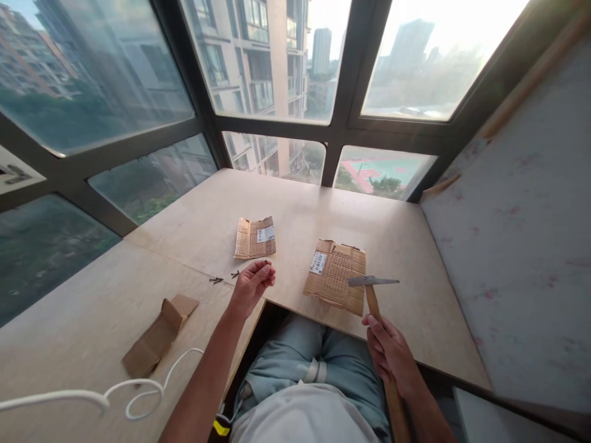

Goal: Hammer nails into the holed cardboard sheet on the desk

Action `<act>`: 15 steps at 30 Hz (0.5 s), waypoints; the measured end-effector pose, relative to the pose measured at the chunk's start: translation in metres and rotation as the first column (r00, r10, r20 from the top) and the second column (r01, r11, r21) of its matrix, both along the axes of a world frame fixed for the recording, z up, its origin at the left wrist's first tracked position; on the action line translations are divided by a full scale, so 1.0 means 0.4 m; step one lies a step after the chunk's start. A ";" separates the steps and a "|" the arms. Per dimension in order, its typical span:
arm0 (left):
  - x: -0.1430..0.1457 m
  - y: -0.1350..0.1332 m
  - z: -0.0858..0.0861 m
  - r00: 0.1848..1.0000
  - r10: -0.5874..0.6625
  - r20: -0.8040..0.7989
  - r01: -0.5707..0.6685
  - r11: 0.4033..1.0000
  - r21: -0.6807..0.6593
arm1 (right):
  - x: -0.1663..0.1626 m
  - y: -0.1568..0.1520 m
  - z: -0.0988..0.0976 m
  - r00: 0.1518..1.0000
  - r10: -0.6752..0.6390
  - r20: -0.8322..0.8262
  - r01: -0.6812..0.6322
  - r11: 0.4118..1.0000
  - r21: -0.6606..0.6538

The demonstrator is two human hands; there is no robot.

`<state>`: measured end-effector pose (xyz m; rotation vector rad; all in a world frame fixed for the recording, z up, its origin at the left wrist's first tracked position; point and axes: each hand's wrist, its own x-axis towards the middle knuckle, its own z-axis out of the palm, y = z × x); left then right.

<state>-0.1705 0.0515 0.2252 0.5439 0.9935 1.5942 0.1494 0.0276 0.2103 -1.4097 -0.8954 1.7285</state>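
Watching from my end, I have the right hand [388,347] wrapped firmly round the hammer [373,303], and look how it lies: handle running forward from beside the lap [300,344], leaning a touch left, head set crosswise over the right part of the larger cardboard piece [335,277]. Whether the head touches it, I can't tell from this angle. That piece lies ahead and left of the right hand, and off to the right of the left hand [252,283], so the right is nearer. The left hand is pinched, thumb against fingers, on a small dark object [268,263], maybe a nail; too little shows to be sure. Just left of it, what look like dark nails [216,280] rest on the surface [401,234], and the smaller cardboard piece [255,239] sits just beyond. Edges now: the larger piece's near side runs close to the front edge, an inner corner falls just below the left hand, and I judge the best room to be right of the hammer, up to the patterned wall [512,227].
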 end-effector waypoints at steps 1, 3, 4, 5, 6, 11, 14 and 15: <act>0.017 0.016 0.007 1.000 -0.021 -0.023 0.021 1.000 -0.006 | -0.002 0.001 0.001 1.000 0.003 -0.001 -0.003 1.000 0.003; 0.051 0.055 0.018 0.994 -0.075 -0.082 0.075 0.997 -0.005 | -0.004 0.004 0.003 1.000 0.005 -0.006 -0.005 1.000 0.007; 0.069 0.078 0.023 0.988 -0.101 -0.117 0.102 0.995 0.003 | -0.006 0.006 0.005 1.000 0.003 -0.010 -0.003 1.000 0.008; 0.086 0.103 0.025 0.980 -0.120 -0.157 0.124 0.992 0.017 | -0.007 0.007 0.006 1.000 0.000 -0.012 0.000 1.000 0.007; 0.103 0.130 0.027 0.971 -0.132 -0.201 0.142 0.989 0.034 | -0.007 0.009 0.007 1.000 -0.004 -0.014 0.004 1.000 0.005; 0.177 0.269 0.018 0.901 -0.152 -0.407 0.200 0.977 0.078 | -0.002 0.019 0.007 0.999 -0.033 -0.003 0.033 0.999 -0.010; 0.206 0.337 0.006 0.867 -0.176 -0.466 0.235 0.969 0.071 | 0.010 0.024 0.000 0.998 -0.059 0.006 0.059 0.998 -0.026; 0.214 0.356 0.002 0.852 -0.194 -0.486 0.256 0.964 0.065 | 0.015 0.026 -0.004 0.997 -0.070 0.006 0.071 0.997 -0.033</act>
